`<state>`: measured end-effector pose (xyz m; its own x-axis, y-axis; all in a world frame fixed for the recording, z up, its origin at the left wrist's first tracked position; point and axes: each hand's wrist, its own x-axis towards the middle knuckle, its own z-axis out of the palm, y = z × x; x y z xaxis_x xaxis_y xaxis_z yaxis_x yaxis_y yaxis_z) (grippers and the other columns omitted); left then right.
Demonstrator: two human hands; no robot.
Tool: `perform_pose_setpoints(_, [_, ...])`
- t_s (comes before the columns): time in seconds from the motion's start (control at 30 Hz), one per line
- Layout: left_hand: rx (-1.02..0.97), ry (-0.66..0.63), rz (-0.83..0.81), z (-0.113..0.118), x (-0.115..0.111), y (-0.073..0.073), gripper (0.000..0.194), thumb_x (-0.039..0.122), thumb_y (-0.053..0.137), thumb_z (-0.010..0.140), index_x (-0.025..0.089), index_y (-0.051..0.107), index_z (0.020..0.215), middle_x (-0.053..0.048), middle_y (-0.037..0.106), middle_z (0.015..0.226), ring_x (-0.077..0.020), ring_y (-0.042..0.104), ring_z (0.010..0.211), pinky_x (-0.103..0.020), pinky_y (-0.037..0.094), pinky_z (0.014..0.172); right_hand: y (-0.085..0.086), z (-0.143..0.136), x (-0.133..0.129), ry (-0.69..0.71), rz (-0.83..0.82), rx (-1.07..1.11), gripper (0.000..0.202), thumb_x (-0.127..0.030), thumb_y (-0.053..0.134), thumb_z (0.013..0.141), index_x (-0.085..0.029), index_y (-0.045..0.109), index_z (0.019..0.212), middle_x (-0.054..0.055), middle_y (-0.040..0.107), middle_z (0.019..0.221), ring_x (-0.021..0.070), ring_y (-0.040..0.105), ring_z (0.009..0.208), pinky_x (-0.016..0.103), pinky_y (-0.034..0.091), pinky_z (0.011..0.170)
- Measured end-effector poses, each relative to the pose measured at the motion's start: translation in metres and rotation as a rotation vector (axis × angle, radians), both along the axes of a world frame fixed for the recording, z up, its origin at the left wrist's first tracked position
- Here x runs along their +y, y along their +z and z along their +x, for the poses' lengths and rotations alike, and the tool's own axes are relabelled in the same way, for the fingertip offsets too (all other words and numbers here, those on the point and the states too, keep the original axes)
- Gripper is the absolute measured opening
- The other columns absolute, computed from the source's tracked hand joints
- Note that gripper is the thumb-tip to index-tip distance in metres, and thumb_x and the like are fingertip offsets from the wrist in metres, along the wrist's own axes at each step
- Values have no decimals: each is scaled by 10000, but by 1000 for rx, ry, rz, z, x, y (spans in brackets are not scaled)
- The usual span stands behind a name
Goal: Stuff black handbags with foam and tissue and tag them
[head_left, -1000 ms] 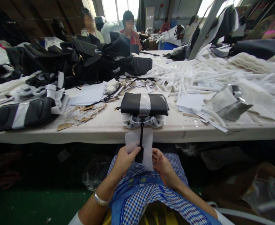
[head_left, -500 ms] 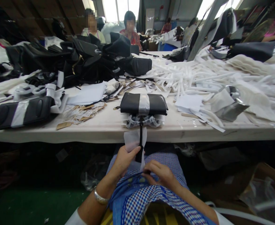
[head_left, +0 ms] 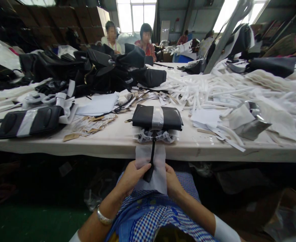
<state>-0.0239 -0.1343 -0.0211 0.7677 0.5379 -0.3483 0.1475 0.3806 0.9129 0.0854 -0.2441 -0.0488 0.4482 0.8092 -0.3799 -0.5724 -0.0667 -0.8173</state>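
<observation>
Over my lap a thin white sheet of tissue paper (head_left: 159, 178) hangs below the table edge. A black strap (head_left: 148, 174) with a wider end lies on it. My left hand (head_left: 135, 174) is closed on the strap and the paper's left side, thumb on top. At the paper's right edge, my right hand (head_left: 172, 179) is closed on it, its fingers partly hidden behind the sheet. The strap runs up to a small black bag (head_left: 144, 117) at the table's front edge. A white band (head_left: 157, 117) wraps the bag's middle, and crumpled white wrapping shows underneath.
The table (head_left: 105, 144) carries a heap of black bags (head_left: 97, 67) at back left and a pile of white strips (head_left: 195, 85) at right. A banded black bag (head_left: 50, 121) lies at left, near paper scraps (head_left: 94, 125). Several people sit beyond.
My right hand has moved up from my lap to the paper's right edge. The paper, folded narrow before, is now spread flat behind the strap. My left hand keeps its grip.
</observation>
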Motion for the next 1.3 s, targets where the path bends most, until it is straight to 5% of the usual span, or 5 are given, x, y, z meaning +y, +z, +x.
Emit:
perform_pose_setpoints(0.23, [55,96,261,3,1,4,314,380,752,741,139,781,940,-66,778,883,-278,708,862,-329,550,791,10,-18,12,-42,105,-337,386,-506,572,929,-230,695,1170,46,698,1142,237,606,1094,361,416,1044])
perform_pose_setpoints(0.6, [-51,279,207,-3,-27,-7,456,428,707,808,175,675,1186,-101,698,1221,-268,615,1179,-347,437,1047,-5,-31,32,-212,81,-92,331,-498,670,852,-185,736,935,50,702,899,215,616,858,311,500,812])
perform_pose_setpoints(0.83, [88,212,228,-20,-10,-11,404,484,663,828,156,737,1053,-53,752,944,-238,675,869,-281,509,756,9,-3,38,-72,99,-385,305,-463,716,809,-199,743,959,34,709,934,211,616,886,289,489,794])
perform_pose_setpoints(1.1, [142,223,324,-28,6,-6,468,559,628,843,138,742,1014,-17,710,770,-159,591,640,-223,431,579,24,22,52,-3,35,-433,391,-487,751,767,-166,636,575,-22,537,470,105,447,443,234,361,455])
perform_pose_setpoints(1.3, [69,391,441,-24,-5,-7,384,470,706,814,182,724,1068,-78,726,1050,-238,660,968,-283,484,859,20,11,54,-83,25,-245,378,-500,769,735,-161,637,634,-16,580,538,113,535,478,234,476,489])
